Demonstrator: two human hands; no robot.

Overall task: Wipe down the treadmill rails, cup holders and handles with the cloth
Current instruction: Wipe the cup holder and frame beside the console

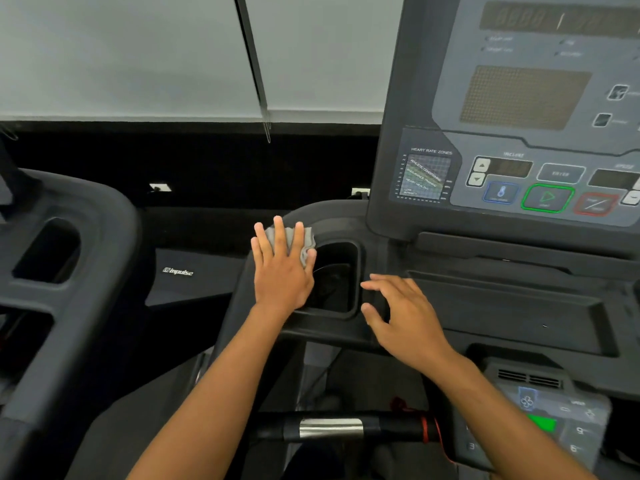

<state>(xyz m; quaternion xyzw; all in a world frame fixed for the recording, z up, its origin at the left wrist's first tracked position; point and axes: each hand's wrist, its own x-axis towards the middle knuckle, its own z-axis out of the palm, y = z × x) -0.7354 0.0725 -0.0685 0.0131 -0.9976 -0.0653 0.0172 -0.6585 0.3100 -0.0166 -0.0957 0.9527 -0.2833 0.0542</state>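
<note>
The left hand (282, 268) presses the cloth (304, 242) flat-fingered beside the cup holder (337, 275); the right hand (403, 317) hovers, fingers relaxed.

grey cloth (304, 242) (crumpled), beside cup holder (337, 278)

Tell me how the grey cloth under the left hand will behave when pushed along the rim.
The grey cloth is bunched and creased under the flat left hand, so probably floppy and light. On the smooth plastic rim by the cup holder it should slide easily, though its loose edge may droop into the opening.
</note>
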